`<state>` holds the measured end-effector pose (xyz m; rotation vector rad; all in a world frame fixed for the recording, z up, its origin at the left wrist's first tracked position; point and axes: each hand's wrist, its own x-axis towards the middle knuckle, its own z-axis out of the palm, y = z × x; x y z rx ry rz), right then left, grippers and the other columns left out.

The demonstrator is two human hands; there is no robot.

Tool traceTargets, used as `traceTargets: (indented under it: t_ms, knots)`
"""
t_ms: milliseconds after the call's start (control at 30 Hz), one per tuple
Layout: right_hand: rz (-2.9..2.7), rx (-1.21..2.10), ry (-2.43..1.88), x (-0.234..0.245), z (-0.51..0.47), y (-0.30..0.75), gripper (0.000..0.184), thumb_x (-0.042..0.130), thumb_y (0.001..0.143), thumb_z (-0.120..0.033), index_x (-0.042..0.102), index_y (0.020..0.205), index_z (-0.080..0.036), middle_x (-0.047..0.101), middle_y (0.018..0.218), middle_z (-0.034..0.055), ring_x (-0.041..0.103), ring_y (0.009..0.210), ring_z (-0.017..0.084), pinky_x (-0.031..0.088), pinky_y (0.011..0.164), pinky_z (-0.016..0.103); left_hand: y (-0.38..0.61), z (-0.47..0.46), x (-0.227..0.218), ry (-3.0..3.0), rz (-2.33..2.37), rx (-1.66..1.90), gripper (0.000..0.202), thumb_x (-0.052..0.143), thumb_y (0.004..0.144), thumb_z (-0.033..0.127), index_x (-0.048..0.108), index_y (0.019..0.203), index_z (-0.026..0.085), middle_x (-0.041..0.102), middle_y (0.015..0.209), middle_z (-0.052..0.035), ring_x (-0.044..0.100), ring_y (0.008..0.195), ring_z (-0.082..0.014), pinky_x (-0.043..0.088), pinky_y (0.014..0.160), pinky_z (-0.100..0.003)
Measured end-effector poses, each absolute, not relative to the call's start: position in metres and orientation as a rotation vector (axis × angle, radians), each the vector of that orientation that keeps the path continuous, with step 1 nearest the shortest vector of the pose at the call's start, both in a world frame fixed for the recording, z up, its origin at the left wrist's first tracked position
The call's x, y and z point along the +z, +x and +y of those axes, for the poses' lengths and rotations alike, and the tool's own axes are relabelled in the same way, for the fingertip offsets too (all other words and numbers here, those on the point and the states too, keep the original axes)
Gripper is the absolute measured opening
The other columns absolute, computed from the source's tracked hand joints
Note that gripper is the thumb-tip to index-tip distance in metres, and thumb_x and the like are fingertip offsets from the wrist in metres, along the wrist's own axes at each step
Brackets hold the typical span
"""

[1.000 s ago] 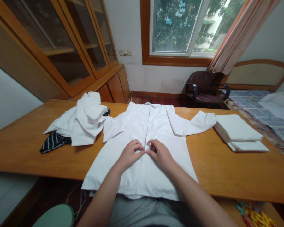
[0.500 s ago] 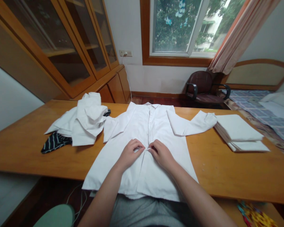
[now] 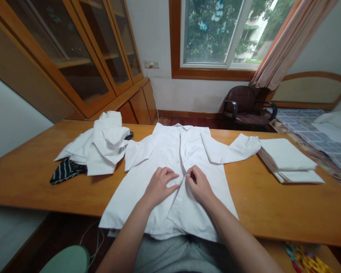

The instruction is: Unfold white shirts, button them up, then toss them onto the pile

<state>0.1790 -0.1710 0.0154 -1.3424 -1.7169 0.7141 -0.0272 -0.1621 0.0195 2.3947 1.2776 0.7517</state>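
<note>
A white button-up shirt (image 3: 167,148) lies spread on the wooden table, collar at the far side and hem over the near edge. Its right-hand front edge is pinched in my right hand (image 3: 199,184) and lifted a little, so the placket gapes there. On the left front panel rests my left hand (image 3: 161,185), thumb and fingers apart beside the placket. Small buttons show along the left panel's edge, between and above the hands. Both sleeves are folded outward on the tabletop.
On the left of the table (image 3: 272,204) sits a heap of crumpled white cloth (image 3: 106,142) over a black striped cloth (image 3: 66,171). A folded white cloth stack (image 3: 287,153) lies at the right, near the sleeve. Beneath the table's left side stands a green stool (image 3: 66,261).
My right hand has drawn the shirt's front edge to the right, away from the left hand. The left thumb and fingers have spread from a pinch, and the placket has parted.
</note>
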Motion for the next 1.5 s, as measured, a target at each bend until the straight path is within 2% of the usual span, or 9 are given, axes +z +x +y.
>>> traceTargets:
  t_ms: [167, 267, 567, 733, 867, 967, 1100, 1300, 1500]
  knots:
    - [-1.671, 0.760, -1.401, 0.016, -0.173, 0.177, 0.007, 0.045, 0.089, -0.027, 0.047, 0.085, -0.022, 0.051, 0.077, -0.0008, 0.051, 0.073, 0.018, 0.037, 0.068, 0.030, -0.027, -0.162, 0.020, 2.387, 1.267, 0.738, 0.007, 0.069, 0.085, 0.024, 0.065, 0.091, 0.022, 0.060, 0.096, -0.0028, 0.053, 0.095, -0.0211, 0.045, 0.087, -0.037]
    - [-1.650, 0.764, -1.407, 0.017, -0.173, 0.176, 0.009, 0.043, 0.091, -0.029, 0.046, 0.085, -0.022, 0.051, 0.077, -0.0011, 0.051, 0.072, 0.018, 0.037, 0.068, 0.030, -0.027, -0.160, 0.017, 2.366, 1.246, 0.768, 0.004, 0.064, 0.087, 0.022, 0.060, 0.086, 0.020, 0.059, 0.089, -0.0024, 0.054, 0.088, -0.0195, 0.044, 0.084, -0.035]
    - [-1.671, 0.746, -1.416, 0.017, -0.173, 0.177, 0.008, 0.045, 0.089, -0.029, 0.046, 0.085, -0.022, 0.050, 0.074, -0.0018, 0.050, 0.069, 0.017, 0.037, 0.066, 0.029, -0.033, -0.159, 0.017, 1.926, 1.250, 0.961, 0.008, 0.058, 0.087, 0.025, 0.056, 0.084, 0.018, 0.058, 0.079, 0.0001, 0.056, 0.072, -0.0132, 0.046, 0.069, -0.025]
    - [-1.798, 0.702, -1.412, 0.016, -0.173, 0.174, 0.004, 0.050, 0.086, -0.024, 0.050, 0.087, -0.021, 0.052, 0.075, -0.0016, 0.049, 0.066, 0.016, 0.037, 0.064, 0.028, -0.036, -0.159, 0.017, 1.822, 1.235, 1.081, 0.007, 0.059, 0.084, 0.024, 0.058, 0.084, 0.018, 0.060, 0.079, -0.0003, 0.057, 0.072, -0.0130, 0.047, 0.069, -0.024]
    - [-1.880, 0.638, -1.394, 0.020, -0.174, 0.172, 0.003, 0.055, 0.084, -0.022, 0.053, 0.086, -0.020, 0.054, 0.077, -0.0004, 0.051, 0.071, 0.016, 0.038, 0.066, 0.028, -0.036, -0.159, 0.014, 1.780, 1.231, 1.116, 0.010, 0.057, 0.083, 0.022, 0.058, 0.092, 0.018, 0.061, 0.084, -0.0008, 0.058, 0.075, -0.0132, 0.048, 0.072, -0.024]
    - [-1.936, 0.612, -1.372, 0.021, -0.173, 0.172, 0.005, 0.057, 0.087, -0.023, 0.057, 0.083, -0.020, 0.057, 0.078, 0.0006, 0.053, 0.075, 0.017, 0.038, 0.069, 0.028, -0.036, -0.160, 0.015, 1.833, 1.201, 1.027, 0.013, 0.054, 0.083, 0.019, 0.059, 0.095, 0.018, 0.060, 0.084, -0.0005, 0.057, 0.075, -0.0129, 0.047, 0.072, -0.024]
    - [-1.967, 0.646, -1.391, 0.021, -0.171, 0.172, 0.019, 0.053, 0.093, -0.023, 0.060, 0.075, -0.020, 0.059, 0.075, 0.0015, 0.054, 0.076, 0.017, 0.040, 0.073, 0.029, -0.032, -0.166, 0.021, 1.960, 1.243, 0.827, 0.015, 0.050, 0.083, 0.016, 0.060, 0.094, 0.019, 0.058, 0.080, 0.0009, 0.054, 0.069, -0.0128, 0.044, 0.068, -0.024]
    - [-2.055, 0.715, -1.414, 0.030, -0.179, 0.181, 0.020, 0.056, 0.090, -0.020, 0.057, 0.070, -0.020, 0.058, 0.072, 0.0007, 0.054, 0.072, 0.016, 0.039, 0.068, 0.027, -0.029, -0.187, 0.027, 1.944, 1.337, 0.696, 0.015, 0.049, 0.082, 0.016, 0.058, 0.093, 0.020, 0.057, 0.076, 0.0011, 0.055, 0.067, -0.0144, 0.043, 0.067, -0.026]
    - [-2.203, 0.804, -1.498, 0.033, -0.193, 0.205, 0.027, 0.059, 0.088, -0.029, 0.051, 0.063, -0.021, 0.056, 0.063, -0.0010, 0.049, 0.060, 0.015, 0.029, 0.057, 0.026, -0.028, -0.214, 0.046, 1.744, 1.190, 0.459, 0.014, 0.048, 0.079, 0.015, 0.056, 0.089, 0.019, 0.055, 0.069, 0.0024, 0.053, 0.064, -0.0134, 0.040, 0.061, -0.023]
